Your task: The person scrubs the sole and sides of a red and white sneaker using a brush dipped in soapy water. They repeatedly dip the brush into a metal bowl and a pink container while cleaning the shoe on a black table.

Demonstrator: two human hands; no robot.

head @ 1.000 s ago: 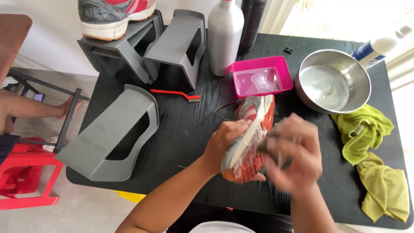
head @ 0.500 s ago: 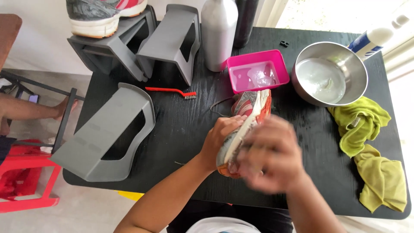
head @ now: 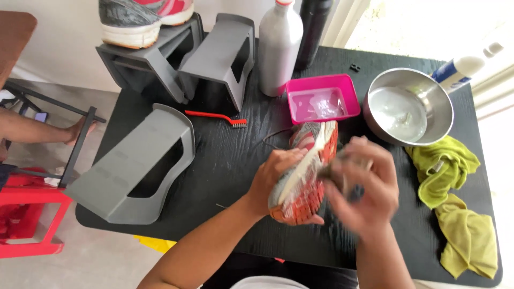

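My left hand (head: pixel 274 174) grips a red and grey running shoe (head: pixel 306 176) turned on its side, its orange sole facing right, above the black table (head: pixel 225 160). Against that sole my right hand (head: pixel 364 184) is blurred with motion, closed on a small dark object, possibly a brush or cloth (head: pixel 331 170); I cannot tell which. A dark lace trails off the shoe's toe end toward the pink tub (head: pixel 321 103).
A steel bowl (head: pixel 409 106) with liquid sits at right, two yellow-green cloths (head: pixel 455 208) near the table's right edge. Grey shoe stands (head: pixel 139 166) lie at left and back, one bearing another shoe (head: pixel 142 18). A red-handled brush (head: pixel 217 117), grey bottle (head: pixel 279 45) and white tube (head: pixel 463 67) are nearby.
My right hand keeps moving back and forth along the shoe's sole. The left hand and shoe have shifted slightly while the view moved.
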